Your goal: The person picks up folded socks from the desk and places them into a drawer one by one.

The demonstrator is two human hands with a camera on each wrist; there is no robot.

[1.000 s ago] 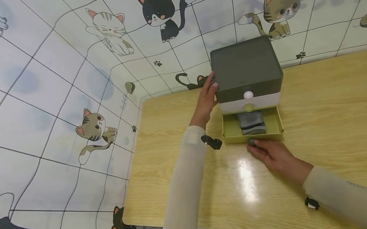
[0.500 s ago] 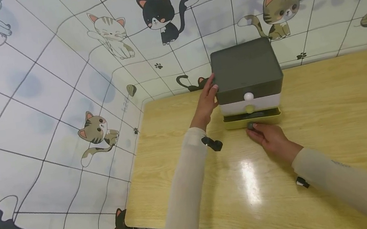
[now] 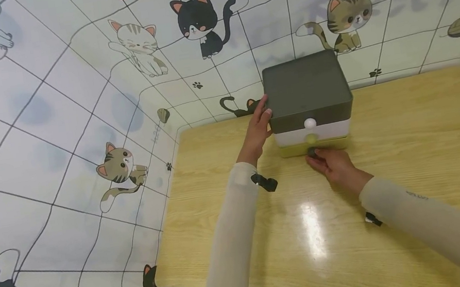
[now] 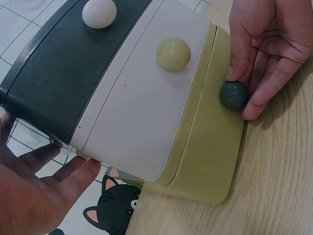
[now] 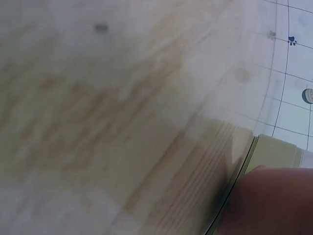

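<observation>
A small three-drawer box (image 3: 306,83) stands against the back wall, dark grey-green on top, white in the middle and yellow-green below. My left hand (image 3: 256,132) rests on its left side, fingers extended along the wall of the box. With thumb and fingers my right hand (image 3: 336,167) pinches the dark round knob (image 4: 234,95) of the yellow-green bottom drawer (image 4: 208,142). That drawer's front lies in line with the ones above it, hiding its inside. A white knob (image 4: 99,13) and a yellow-green knob (image 4: 173,54) sit on the upper fronts.
The box stands on a wood-grain table (image 3: 416,147) whose front edge runs close to the person's body. Behind and to the left rise walls (image 3: 57,138) with a grid and cartoon cats. Both forearms reach across the table.
The bottom drawer, open a second ago with folded grey cloth inside, has slid back into the box. My right hand moved in with its knob; my left hand stayed at the side.
</observation>
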